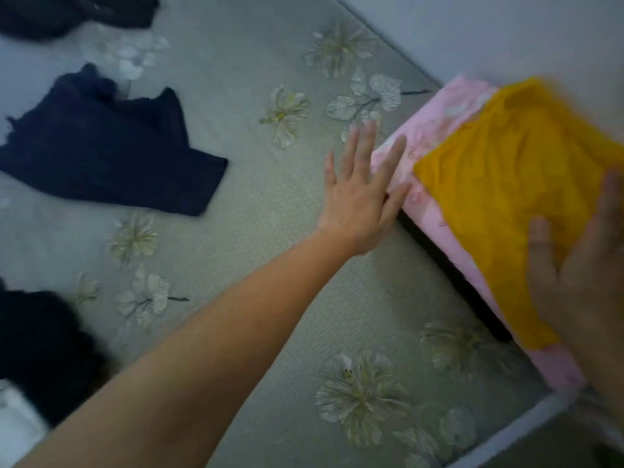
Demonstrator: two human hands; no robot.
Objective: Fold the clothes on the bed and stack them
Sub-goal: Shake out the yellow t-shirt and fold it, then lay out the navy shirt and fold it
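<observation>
A folded yellow garment (499,184) lies on top of a folded pink garment (429,130) at the right side of the bed; a dark layer shows under the pink one. My left hand (361,190) is flat with straight fingers, its fingertips against the stack's left edge. My right hand (587,275) lies flat on the near end of the yellow garment. A navy garment (111,153) lies unfolded at the left. More dark clothes sit at the top left (74,15) and lower left (40,346).
The bed carries a grey sheet with a flower print (256,79). A pale wall (506,32) runs along the bed's far right side. The bed's edge (506,434) shows at the lower right. Something white (17,423) lies at the lower left corner.
</observation>
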